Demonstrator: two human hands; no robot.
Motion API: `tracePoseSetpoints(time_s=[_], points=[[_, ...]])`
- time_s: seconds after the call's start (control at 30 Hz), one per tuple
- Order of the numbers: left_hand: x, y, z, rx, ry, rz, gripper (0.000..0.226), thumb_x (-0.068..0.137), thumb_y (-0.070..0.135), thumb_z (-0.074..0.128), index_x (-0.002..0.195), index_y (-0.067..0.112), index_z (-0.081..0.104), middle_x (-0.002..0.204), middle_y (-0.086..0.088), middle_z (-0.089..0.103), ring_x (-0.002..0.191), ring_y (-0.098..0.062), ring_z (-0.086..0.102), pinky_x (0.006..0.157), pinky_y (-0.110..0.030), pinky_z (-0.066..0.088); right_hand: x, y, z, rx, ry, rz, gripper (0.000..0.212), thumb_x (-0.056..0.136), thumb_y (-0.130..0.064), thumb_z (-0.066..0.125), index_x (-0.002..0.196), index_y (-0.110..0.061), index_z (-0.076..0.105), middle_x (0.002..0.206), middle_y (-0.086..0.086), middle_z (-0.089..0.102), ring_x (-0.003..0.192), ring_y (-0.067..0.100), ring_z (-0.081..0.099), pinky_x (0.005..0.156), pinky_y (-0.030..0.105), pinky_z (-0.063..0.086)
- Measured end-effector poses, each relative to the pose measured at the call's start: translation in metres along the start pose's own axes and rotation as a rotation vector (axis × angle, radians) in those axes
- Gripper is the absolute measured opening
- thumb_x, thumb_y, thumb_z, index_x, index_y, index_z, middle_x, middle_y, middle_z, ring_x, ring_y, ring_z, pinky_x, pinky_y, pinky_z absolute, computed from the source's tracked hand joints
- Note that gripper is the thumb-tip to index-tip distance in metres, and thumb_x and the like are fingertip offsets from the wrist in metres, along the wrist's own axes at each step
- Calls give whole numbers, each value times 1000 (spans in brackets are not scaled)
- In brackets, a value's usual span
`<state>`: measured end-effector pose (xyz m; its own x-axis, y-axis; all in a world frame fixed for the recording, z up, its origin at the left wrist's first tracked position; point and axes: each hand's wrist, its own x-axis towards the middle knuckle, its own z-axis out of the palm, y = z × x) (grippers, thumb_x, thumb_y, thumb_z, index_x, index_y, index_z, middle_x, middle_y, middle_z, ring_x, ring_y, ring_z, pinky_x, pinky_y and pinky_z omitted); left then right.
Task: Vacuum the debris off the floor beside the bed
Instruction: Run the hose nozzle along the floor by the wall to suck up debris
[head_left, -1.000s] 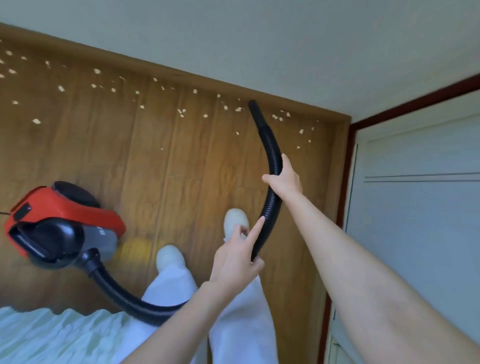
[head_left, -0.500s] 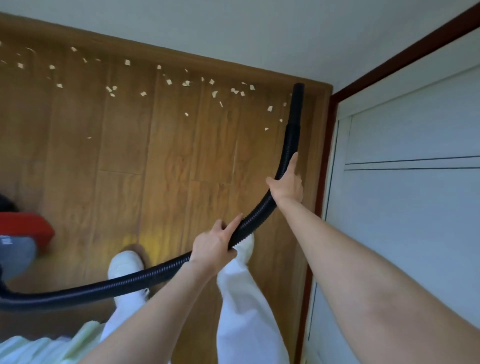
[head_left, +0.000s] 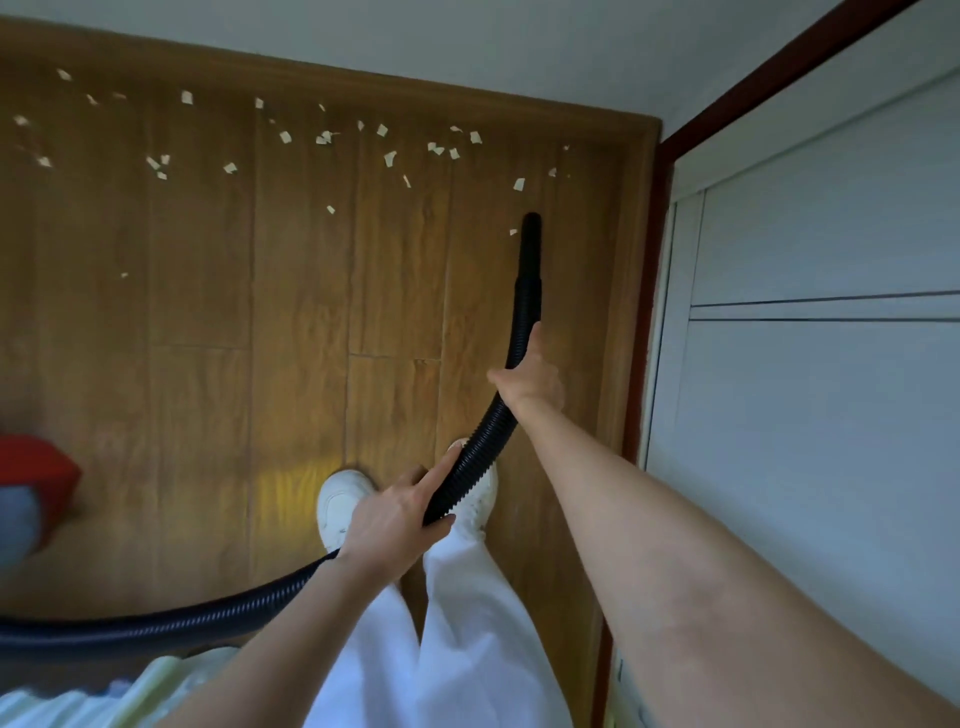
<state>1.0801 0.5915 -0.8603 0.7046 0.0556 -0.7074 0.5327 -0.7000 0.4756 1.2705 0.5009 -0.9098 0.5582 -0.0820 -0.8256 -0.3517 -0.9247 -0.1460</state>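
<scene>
A black ribbed vacuum hose (head_left: 470, 467) curves from the lower left up to its smooth nozzle tip (head_left: 531, 228), which hangs just above the wooden floor (head_left: 208, 395). My right hand (head_left: 530, 379) grips the hose below the nozzle. My left hand (head_left: 397, 512) holds the hose lower down, forefinger stretched along it. Small pale paper scraps (head_left: 387, 158) lie scattered along the far skirting board; one scrap (head_left: 513, 232) sits right beside the nozzle tip. The red vacuum body (head_left: 36, 483) shows partly at the left edge.
A white cupboard door (head_left: 810, 395) with a dark red frame (head_left: 660, 218) lines the right side. My two white shoes (head_left: 337, 501) and white trousers stand mid-floor. A pale green bedspread edge (head_left: 83, 696) shows at the bottom left.
The nozzle tip has pulled back from the far right corner toward me and now points at a scrap farther from the wall. Both hands kept their grip on the hose.
</scene>
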Motion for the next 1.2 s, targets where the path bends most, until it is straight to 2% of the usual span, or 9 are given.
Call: tracePoseSetpoints(time_s=[0.07, 0.17, 0.3, 0.43, 0.53, 0.73, 0.8, 1.0, 1.2], points=[[-11, 1, -6, -43, 0, -28, 76, 91, 43, 56, 149, 47, 6, 103, 9, 54, 80, -13, 58, 53, -25, 44, -8, -3, 4, 7, -16, -30, 86, 93, -30, 57, 154, -30, -3, 119, 7, 61, 89, 21, 62, 69, 30, 51], [-25, 2, -13, -77, 16, -68, 71, 93, 47, 51, 148, 48, 7, 103, 11, 52, 80, -10, 56, 47, -19, 35, -18, -7, 7, 63, -50, -60, 80, 97, -29, 53, 154, -29, -2, 123, 8, 60, 94, 23, 62, 69, 27, 47], [-30, -1, -15, -37, -6, -54, 70, 95, 49, 48, 149, 48, 5, 106, 11, 52, 83, -11, 57, 46, -17, 31, -24, -3, 9, 69, -24, -60, 71, 99, -34, 46, 154, -30, 1, 123, 9, 60, 96, 24, 63, 72, 30, 52], [-28, 2, -13, 3, -36, -26, 69, 94, 47, 50, 149, 47, 9, 104, 10, 53, 82, -12, 57, 50, -20, 35, -23, 18, 6, 59, 18, 9, 72, 97, -36, 48, 154, -32, 4, 122, 8, 61, 93, 24, 64, 79, 40, 57], [-23, 7, -8, 24, -1, -2, 66, 95, 47, 49, 150, 44, 13, 101, 7, 56, 77, -13, 57, 48, -21, 34, -20, 26, -1, 101, 42, 46, 74, 96, -34, 50, 154, -30, 5, 129, 7, 57, 97, 24, 63, 80, 37, 56], [-16, 1, -14, -36, 54, -33, 64, 95, 48, 48, 150, 42, 16, 103, 5, 57, 79, -14, 56, 49, -24, 34, -11, -6, 1, 62, 24, -74, 74, 97, -32, 49, 154, -31, 3, 130, 7, 56, 99, 25, 62, 82, 37, 56], [-17, -2, -19, -57, 66, -65, 65, 95, 48, 48, 151, 41, 14, 101, 7, 54, 80, -11, 51, 51, -22, 35, -9, -24, 8, 82, -8, -133, 74, 97, -27, 50, 155, -29, 4, 132, 7, 54, 104, 25, 60, 83, 32, 52], [-16, -5, -25, -112, 120, -134, 66, 96, 45, 49, 151, 41, 12, 106, 5, 57, 89, -13, 55, 65, -28, 48, -2, -60, 17, 29, -63, -224, 76, 97, -24, 53, 155, -29, 4, 129, 13, 55, 105, 27, 60, 84, 32, 51], [11, 10, -25, -9, 72, -46, 65, 96, 46, 47, 150, 43, 12, 106, 4, 58, 79, -14, 58, 57, -28, 45, 13, -20, -16, 38, 51, -65, 75, 97, -32, 49, 154, -30, 2, 134, 9, 54, 103, 27, 61, 85, 40, 54]])
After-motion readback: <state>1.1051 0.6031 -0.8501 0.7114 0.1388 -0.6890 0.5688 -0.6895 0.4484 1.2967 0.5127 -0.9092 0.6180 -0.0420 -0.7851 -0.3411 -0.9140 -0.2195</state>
